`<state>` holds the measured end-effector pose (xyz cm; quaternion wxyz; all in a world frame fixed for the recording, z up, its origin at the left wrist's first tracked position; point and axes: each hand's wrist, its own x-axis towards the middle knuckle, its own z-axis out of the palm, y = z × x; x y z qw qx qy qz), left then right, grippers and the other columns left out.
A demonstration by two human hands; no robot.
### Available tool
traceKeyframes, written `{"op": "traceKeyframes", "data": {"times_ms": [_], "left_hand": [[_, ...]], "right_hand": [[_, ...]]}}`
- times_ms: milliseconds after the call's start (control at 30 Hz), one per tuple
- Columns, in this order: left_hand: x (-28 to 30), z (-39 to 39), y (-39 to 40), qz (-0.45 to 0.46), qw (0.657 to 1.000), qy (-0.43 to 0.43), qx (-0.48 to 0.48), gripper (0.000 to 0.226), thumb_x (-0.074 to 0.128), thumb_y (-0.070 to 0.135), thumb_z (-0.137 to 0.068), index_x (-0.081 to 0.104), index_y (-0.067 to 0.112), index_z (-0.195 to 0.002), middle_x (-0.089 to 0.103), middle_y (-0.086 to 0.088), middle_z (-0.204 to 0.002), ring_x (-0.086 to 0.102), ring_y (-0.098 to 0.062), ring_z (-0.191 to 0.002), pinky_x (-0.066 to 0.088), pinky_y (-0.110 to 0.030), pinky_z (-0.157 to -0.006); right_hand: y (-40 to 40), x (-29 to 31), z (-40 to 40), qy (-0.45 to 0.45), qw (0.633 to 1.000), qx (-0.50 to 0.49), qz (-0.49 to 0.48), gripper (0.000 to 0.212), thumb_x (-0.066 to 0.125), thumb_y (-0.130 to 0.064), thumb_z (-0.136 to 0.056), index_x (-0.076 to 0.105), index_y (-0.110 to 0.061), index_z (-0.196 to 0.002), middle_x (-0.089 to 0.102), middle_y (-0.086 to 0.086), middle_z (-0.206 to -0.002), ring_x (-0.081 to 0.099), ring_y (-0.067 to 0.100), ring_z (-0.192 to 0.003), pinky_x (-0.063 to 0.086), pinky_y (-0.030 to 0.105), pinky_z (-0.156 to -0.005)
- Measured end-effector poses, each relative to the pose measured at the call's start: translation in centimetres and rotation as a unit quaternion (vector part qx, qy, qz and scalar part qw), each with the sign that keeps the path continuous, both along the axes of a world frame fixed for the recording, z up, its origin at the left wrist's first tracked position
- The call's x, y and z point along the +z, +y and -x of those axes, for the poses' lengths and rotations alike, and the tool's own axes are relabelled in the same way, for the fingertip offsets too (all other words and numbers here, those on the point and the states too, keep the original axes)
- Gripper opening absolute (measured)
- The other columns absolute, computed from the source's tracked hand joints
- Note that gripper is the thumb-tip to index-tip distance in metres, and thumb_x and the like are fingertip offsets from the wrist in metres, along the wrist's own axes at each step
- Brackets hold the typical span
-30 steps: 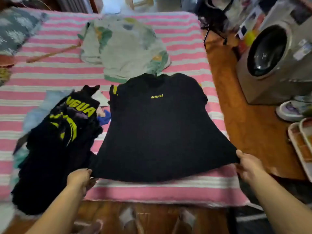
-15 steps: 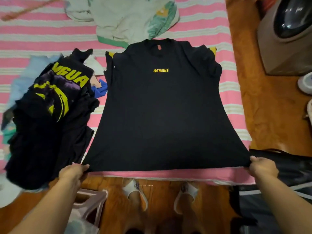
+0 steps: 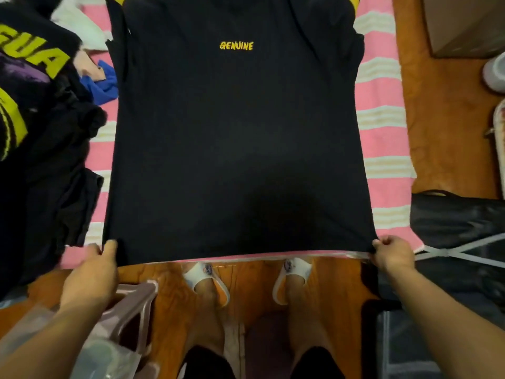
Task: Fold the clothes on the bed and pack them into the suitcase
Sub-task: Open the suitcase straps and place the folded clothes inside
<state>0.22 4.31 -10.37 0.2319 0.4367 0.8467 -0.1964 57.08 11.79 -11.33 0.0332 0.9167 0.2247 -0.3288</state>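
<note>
A black T-shirt [image 3: 237,138] with a small yellow "GENUINE" print lies spread flat, front up, on the pink-and-white striped bed [image 3: 382,86]. My left hand [image 3: 94,269] pinches its lower left hem corner at the bed's near edge. My right hand [image 3: 393,255] pinches the lower right hem corner. The hem is stretched straight between them. A heap of dark clothes [image 3: 41,127] with yellow lettering lies to the left on the bed. The open dark suitcase [image 3: 459,242] sits on the floor at the right, partly out of frame.
My feet in white sandals [image 3: 292,272] stand on the wooden floor [image 3: 442,119] under the bed edge. A pale plastic bag [image 3: 117,324] lies at the lower left. A blue cloth [image 3: 105,84] peeks out between the heap and the T-shirt.
Both hands drew the T-shirt's hem toward the bed's near edge, stretching it flat. The view dropped closer; the floral garment and washing machine left the frame.
</note>
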Motion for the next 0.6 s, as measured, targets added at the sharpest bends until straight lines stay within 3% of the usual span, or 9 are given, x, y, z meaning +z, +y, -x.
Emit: {"op": "traceKeyframes", "data": {"times_ms": [67,167,200,267,333,400,467,533,600], "left_hand": [[-1.6,0.8,-0.5,0.064,0.996,0.01,-0.054,0.05,0.071,0.004,-0.079,0.04,0.019,-0.116,0.042,-0.01,-0.105,0.064,-0.041,-0.083,0.05,-0.048,-0.068],[-3.6,2.4,-0.3,0.102,0.994,-0.024,-0.03,0.034,0.056,0.008,-0.09,0.04,0.02,-0.117,0.052,-0.018,-0.118,0.063,-0.039,-0.098,0.052,-0.047,-0.086],[-4.3,3.2,0.5,0.14,0.989,-0.029,-0.027,0.031,0.054,0.014,-0.093,0.042,0.018,-0.121,0.056,-0.019,-0.123,0.063,-0.035,-0.103,0.052,-0.043,-0.092],[-7.3,5.1,3.1,0.208,0.974,-0.071,-0.046,0.047,0.056,0.031,-0.098,0.048,0.01,-0.139,0.058,-0.014,-0.138,0.061,-0.025,-0.119,0.047,-0.034,-0.103],[-4.8,3.2,9.0,0.275,0.948,-0.124,-0.098,0.046,0.054,0.036,-0.1,0.056,0.015,-0.141,0.062,-0.008,-0.136,0.063,-0.022,-0.119,0.048,-0.029,-0.1],[0.9,-1.3,15.9,0.212,0.951,-0.195,-0.11,0.021,0.055,0.03,-0.1,0.067,0.018,-0.111,0.071,-0.005,-0.103,0.07,-0.021,-0.087,0.055,-0.029,-0.077],[5.0,-5.3,22.0,0.069,0.958,-0.254,-0.116,0.01,0.057,0.027,-0.099,0.062,0.024,-0.091,0.068,0.001,-0.088,0.065,-0.015,-0.075,0.054,-0.03,-0.071],[6.7,-8.7,27.7,-0.047,0.95,-0.287,-0.116,0.007,0.056,0.03,-0.099,0.058,0.031,-0.092,0.069,0.004,-0.092,0.065,-0.015,-0.082,0.053,-0.033,-0.08],[6.5,-11.9,32.5,-0.084,0.94,-0.304,-0.133,0.01,0.055,0.032,-0.101,0.059,0.034,-0.109,0.067,0.004,-0.103,0.065,-0.015,-0.091,0.053,-0.035,-0.086]], "right_hand": [[0.4,-0.6,0.4,-0.02,0.999,0.044,0.02,0.008,0.059,-0.017,-0.1,0.063,-0.012,-0.095,0.063,0.014,-0.094,0.059,0.034,-0.094,0.051,0.049,-0.09],[2.3,0.5,1.3,-0.01,0.99,0.094,0.108,0.01,0.063,-0.018,-0.096,0.062,-0.009,-0.098,0.062,0.013,-0.089,0.06,0.028,-0.085,0.052,0.044,-0.079],[3.4,1.3,1.6,-0.011,0.984,0.104,0.142,0.012,0.066,-0.02,-0.095,0.063,-0.009,-0.099,0.062,0.014,-0.09,0.06,0.027,-0.083,0.053,0.042,-0.079],[6.3,3.5,2.1,-0.023,0.977,0.116,0.179,0.018,0.067,-0.026,-0.093,0.063,-0.01,-0.1,0.062,0.014,-0.093,0.06,0.028,-0.084,0.054,0.043,-0.085],[9.6,6.2,2.7,-0.038,0.982,0.108,0.147,0.022,0.063,-0.026,-0.094,0.059,-0.007,-0.105,0.062,0.017,-0.101,0.062,0.034,-0.091,0.055,0.046,-0.088],[13.3,8.7,3.2,-0.052,0.982,0.144,0.107,0.027,0.057,-0.017,-0.094,0.056,-0.002,-0.116,0.063,0.021,-0.116,0.062,0.039,-0.104,0.053,0.04,-0.086],[17.4,10.2,3.3,-0.055,0.976,0.197,0.071,0.026,0.054,-0.014,-0.095,0.057,-0.003,-0.118,0.063,0.02,-0.122,0.062,0.037,-0.109,0.046,0.032,-0.078],[21.9,10.6,3.1,-0.059,0.972,0.227,0.033,0.026,0.053,-0.017,-0.098,0.059,-0.006,-0.12,0.064,0.018,-0.123,0.062,0.036,-0.11,0.046,0.032,-0.08],[26.5,10.1,3.1,-0.064,0.966,0.25,-0.01,0.026,0.053,-0.02,-0.1,0.061,-0.008,-0.121,0.065,0.015,-0.121,0.062,0.034,-0.108,0.049,0.035,-0.087]]}}
